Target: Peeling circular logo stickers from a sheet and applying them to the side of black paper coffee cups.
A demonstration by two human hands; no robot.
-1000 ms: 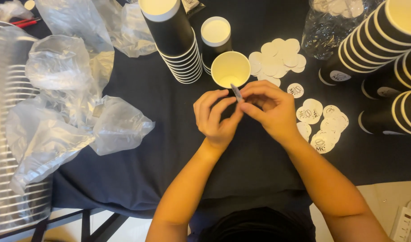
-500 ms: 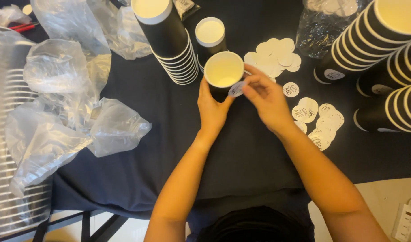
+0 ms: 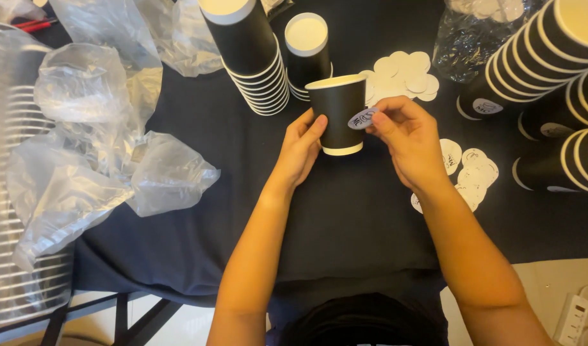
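Left hand (image 3: 302,148) grips a black cup (image 3: 336,113) from its left side, thumb and fingers curled round the wall. Right hand (image 3: 406,144) pinches a round sticker (image 3: 362,118) between thumb and forefinger, pressed against the cup's right wall. Cup: black paper, pale rim and inside, held upright just above the tabletop (image 3: 243,211), between the hands.

Left to right: stack of clear lids (image 3: 6,192) at the far left edge; crumpled clear plastic bags (image 3: 89,147); tall stack of black cups (image 3: 246,51), a shorter stack (image 3: 307,48) beside it; blank white discs (image 3: 403,75) behind the held cup; printed stickers (image 3: 470,170) by the right wrist; lying rows of black cups (image 3: 550,70) at far right.
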